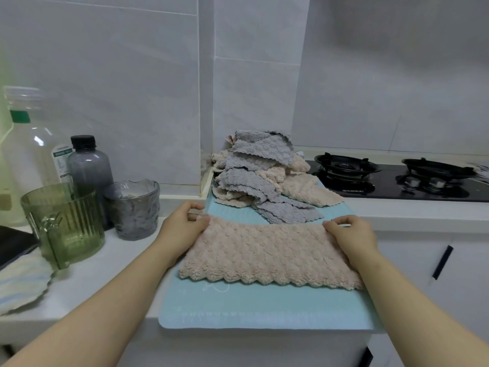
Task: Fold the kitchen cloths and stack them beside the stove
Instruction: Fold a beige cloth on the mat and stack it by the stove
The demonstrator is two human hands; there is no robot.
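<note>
A beige fluffy cloth (267, 254) with a scalloped near edge lies spread on a light blue mat (264, 305). My left hand (182, 223) pinches its far left corner, and my right hand (352, 234) pinches its far right corner. Behind it, at the back of the mat, sits a loose heap of grey and beige cloths (262, 176). The black gas stove (397, 178) is set into the counter to the right of the heap.
On the white counter at left stand a green ribbed glass jug (66, 223), a grey textured glass (133, 207), a dark bottle (88, 162) and a tall clear bottle (26, 144). A striped cloth (21, 284) lies at the near left edge. Tiled walls close the back.
</note>
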